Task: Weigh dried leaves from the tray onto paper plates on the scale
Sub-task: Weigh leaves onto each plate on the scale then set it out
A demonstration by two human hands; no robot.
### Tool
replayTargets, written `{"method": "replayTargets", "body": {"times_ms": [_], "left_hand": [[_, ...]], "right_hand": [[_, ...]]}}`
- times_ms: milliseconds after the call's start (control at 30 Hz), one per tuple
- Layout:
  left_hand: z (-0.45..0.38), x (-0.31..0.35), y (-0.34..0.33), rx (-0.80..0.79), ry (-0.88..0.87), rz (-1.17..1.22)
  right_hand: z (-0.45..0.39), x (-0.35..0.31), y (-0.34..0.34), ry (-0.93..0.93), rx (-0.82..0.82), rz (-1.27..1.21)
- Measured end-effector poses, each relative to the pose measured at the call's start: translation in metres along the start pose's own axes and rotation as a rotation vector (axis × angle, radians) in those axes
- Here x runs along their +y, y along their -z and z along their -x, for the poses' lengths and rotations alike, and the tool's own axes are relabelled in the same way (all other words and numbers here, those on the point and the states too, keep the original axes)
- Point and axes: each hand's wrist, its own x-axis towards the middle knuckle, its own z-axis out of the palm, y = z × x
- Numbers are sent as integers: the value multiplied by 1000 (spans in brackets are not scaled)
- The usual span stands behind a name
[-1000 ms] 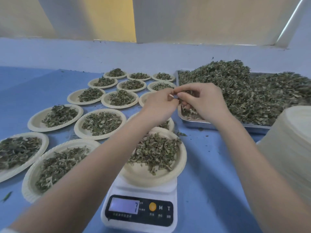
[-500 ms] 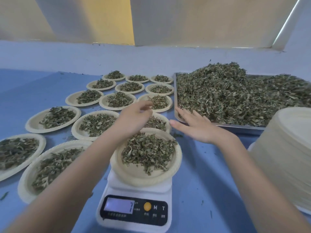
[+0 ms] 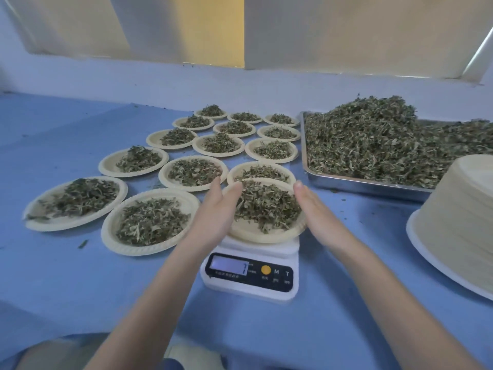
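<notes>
- Step, as judged: lift the filled plate (image 3: 262, 231) off the scale (image 3: 250, 273), frame centre.
- Left hand (image 3: 216, 209) and right hand (image 3: 317, 209) flank the rim, fingers straight, gripping nothing.
- Advice: lift level from both sides; thin paper flexes, leaves (image 3: 266, 204) are light, loose, crumbly.
- Tray (image 3: 360, 184), shiny metal, upper right, heaped.

both flat hands, left (image 3: 213, 217) and right (image 3: 317, 212), flanking the leaf-filled plate (image 3: 256, 232) on the scale (image 3: 253, 273)

blue surface (image 3: 80, 276) under everything, pale wall (image 3: 240, 84) right behind it, tan and yellow panels (image 3: 213, 28) up top
</notes>
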Motion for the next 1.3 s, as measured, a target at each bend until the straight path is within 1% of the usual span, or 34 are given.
{"method": "replayTargets", "body": {"times_ms": [100,200,267,367,500,667,767,833,900,967,1033,1200,1233,1300], "left_hand": [[-1,6,-3,34,36,112],[-4,11,2,134,-18,194],[-5,14,12,191,-74,204],[-13,15,35,307,-122,186],[-31,15,80,459,-48,261],[-53,12,141,574,-17,446],[-71,6,174,642,-32,448],[-85,0,194,663,-41,415],[-104,-4,212,666,-47,362],[-128,-5,229,651,-23,325],[-156,-6,247,607,14,345],[-231,-17,280,450,129,543],[-246,-22,283,406,160,563],[-277,-30,287,272,209,630]], "right_hand": [[2,-6,-7,13,56,-141],[-2,-15,-11,6,62,-190],[-9,-24,-11,0,56,-211],[-25,-40,-18,25,4,-234],[-56,-70,-43,34,-58,-377],[-93,-113,-75,-8,-157,-499],[-111,-134,-93,-42,-219,-545],[-126,-150,-104,-108,-264,-621],[-145,-166,-115,-190,-289,-699],[-171,-180,-126,-246,-294,-714],[-202,-191,-140,-269,-277,-712],[-300,-212,-184,-278,-128,-799],[-320,-216,-194,-279,-83,-818],[-356,-222,-216,-295,25,-844]]}}
